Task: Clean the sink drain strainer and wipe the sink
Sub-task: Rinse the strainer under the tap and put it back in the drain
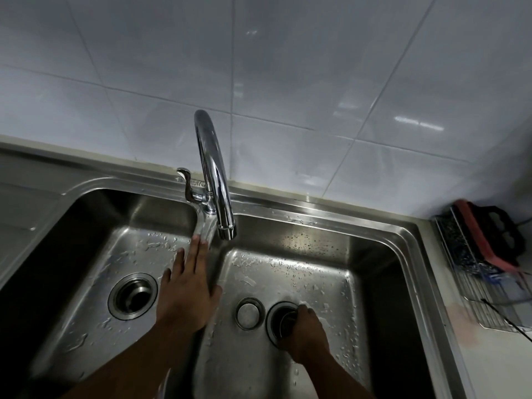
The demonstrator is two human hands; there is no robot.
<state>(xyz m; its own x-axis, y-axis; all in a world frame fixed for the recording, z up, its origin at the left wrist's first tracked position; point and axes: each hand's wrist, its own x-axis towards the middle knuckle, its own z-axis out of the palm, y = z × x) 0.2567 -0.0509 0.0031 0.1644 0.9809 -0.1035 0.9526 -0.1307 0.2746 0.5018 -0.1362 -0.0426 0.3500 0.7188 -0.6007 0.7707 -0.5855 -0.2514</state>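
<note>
R hand (309,332): fingers clamped on round metal drain strainer (286,319).
L hand (187,292): flat, fingers apart.
Left: wiping wet steel sink (288,370).

No readable text, labels, brands or numbers anywhere in view.

Head view: close above double sink (374,226), facing down-forward toward wall.

Two sink basins: the left basin (86,254) and the right basin (331,254). Two drain openings, the left drain (133,296) and the right drain (280,321). One loose stopper (250,313). One faucet (213,174). One wire rack (489,283). Two hands, the left hand (187,292) and the right hand (309,335).
</note>
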